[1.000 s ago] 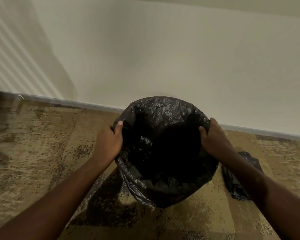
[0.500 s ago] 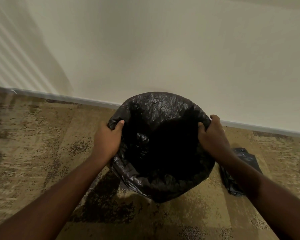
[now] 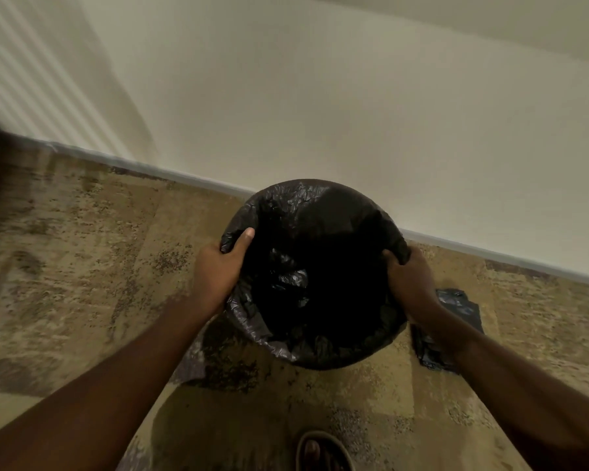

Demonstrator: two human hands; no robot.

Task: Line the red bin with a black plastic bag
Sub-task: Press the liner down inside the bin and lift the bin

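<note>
A black plastic bag (image 3: 306, 205) is spread over a round opening on the floor, its crinkled edge folded outward all around. No red of the bin shows; the bag hides it entirely. My left hand (image 3: 218, 270) grips the bag's left edge, thumb hooked over the rim. On the opposite side my right hand (image 3: 410, 283) is closed on the bag's right edge. The inside of the bag is dark and deep.
A cream wall with a pale skirting board (image 3: 490, 254) runs just behind the bag. A folded pack of black bags (image 3: 456, 307) lies on the patterned tan carpet (image 3: 99, 266) to the right. My sandalled foot (image 3: 320, 453) shows at the bottom.
The view has tilted down and back, so the bag sits lower in the frame and my foot appears. Both hands keep hold of the bag's rim, slightly lower on its sides.
</note>
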